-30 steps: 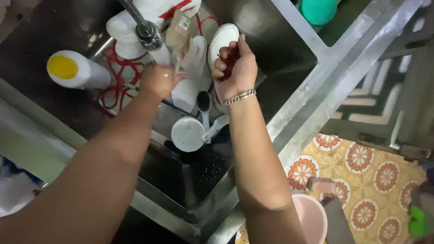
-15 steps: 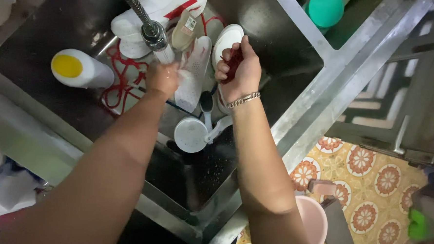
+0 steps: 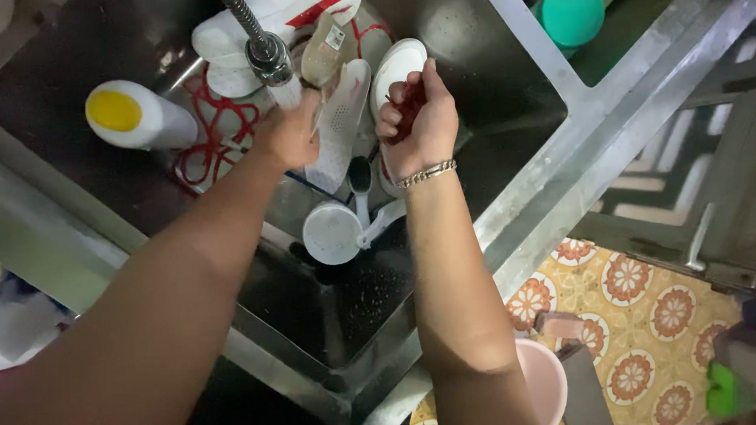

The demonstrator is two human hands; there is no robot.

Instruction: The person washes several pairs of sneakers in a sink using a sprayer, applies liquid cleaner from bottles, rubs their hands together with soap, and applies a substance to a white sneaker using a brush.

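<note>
Both my arms reach into a steel sink [image 3: 514, 201]. My left hand [image 3: 289, 136] is just below the tap head [image 3: 268, 53], with its fingers on a white perforated insole [image 3: 341, 117] that leans in the sink. Closed in a fist, my right hand [image 3: 418, 121] holds a small dark red thing, and a metal bracelet sits on its wrist. That fist is against a white shoe [image 3: 399, 62]. Another white shoe with red marks [image 3: 293, 5] lies behind the tap. I cannot tell what the red thing is.
A white bottle with a yellow cap [image 3: 136, 117] lies at the left of the sink beside red cord [image 3: 220, 142]. A white round scoop [image 3: 333, 233] and a dark brush [image 3: 360, 179] lie below my hands. A teal ball [image 3: 572, 15] is beyond the rim. A pink bucket [image 3: 545, 377] stands on patterned floor tiles.
Both hands stay at the tap and shoes with only small shifts. My right fist has turned slightly against the white shoe.
</note>
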